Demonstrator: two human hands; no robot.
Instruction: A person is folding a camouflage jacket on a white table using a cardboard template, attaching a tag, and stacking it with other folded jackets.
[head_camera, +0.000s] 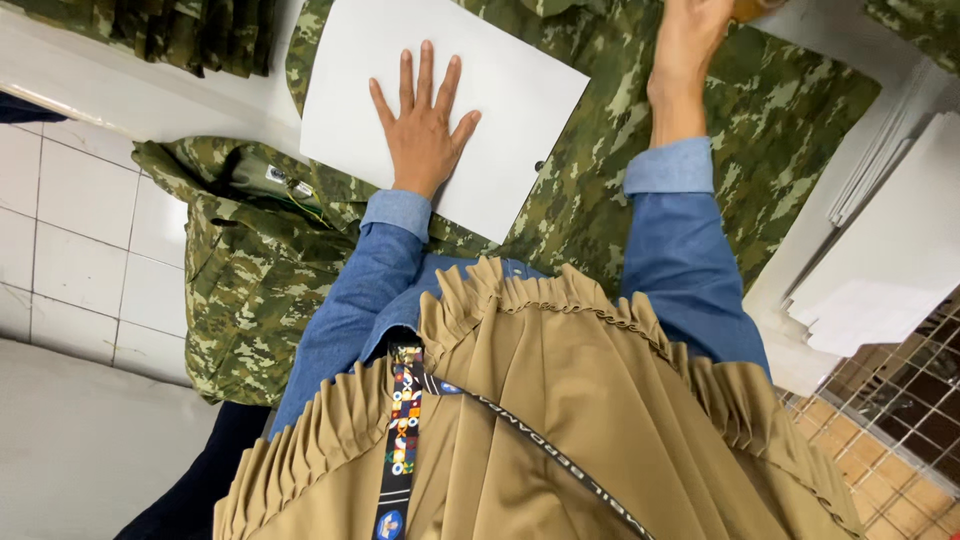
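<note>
Left hand (422, 135): lay flat, fingers spread, pressing white card sheet (480, 110).
Sheet: rested on camouflage garment (600, 200) on the counter (130, 95).
Right hand (685, 45): reached far edge; grip cut off, cannot tell.
Step, judged: pressing the sheet flat over the garment.
Next, judged: keep sheet pinned.

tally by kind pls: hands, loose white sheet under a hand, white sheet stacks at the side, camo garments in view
Hands: 2, left hand flat on the sheet, right hand reaching up over the camo garment
White sheet: 1
White sheet stacks: 1 pile area, separate count unclear
Camo garments: at least 3, with folded pieces and another at the top corners
Total: 7
</note>
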